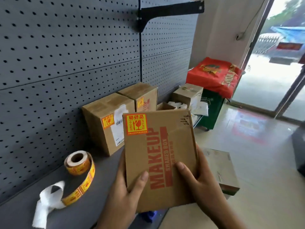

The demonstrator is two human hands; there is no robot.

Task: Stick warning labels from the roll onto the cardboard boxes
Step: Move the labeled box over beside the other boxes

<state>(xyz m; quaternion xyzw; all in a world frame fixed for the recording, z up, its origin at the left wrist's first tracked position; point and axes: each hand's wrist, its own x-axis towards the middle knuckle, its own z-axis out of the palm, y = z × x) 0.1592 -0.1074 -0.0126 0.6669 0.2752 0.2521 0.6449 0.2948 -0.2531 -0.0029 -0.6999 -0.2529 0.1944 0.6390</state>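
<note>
I hold a flat cardboard box [178, 146] printed "MAKEUP SHARED BOX" in red, above the shelf edge. A yellow and red warning label [136, 124] is stuck on its top left corner. My left hand [122, 192] grips its lower left side, thumb on top. My right hand [198, 180] grips its lower right side. The label roll [79, 162] stands on the grey shelf [92, 192] to the left, with a strip of labels [82, 187] and bare white backing paper [47, 200] trailing toward me. Two cardboard boxes, one [102, 118] nearer and one [142, 95] behind, stand against the wall, each bearing a label.
A grey pegboard wall [66, 47] backs the shelf. An open carton [186, 95] with white packing stands past the boxes. A green crate [211, 108] under a red bag [212, 73] stands on the floor. Another box [221, 169] lies low at the right. A glass door [280, 63] is far right.
</note>
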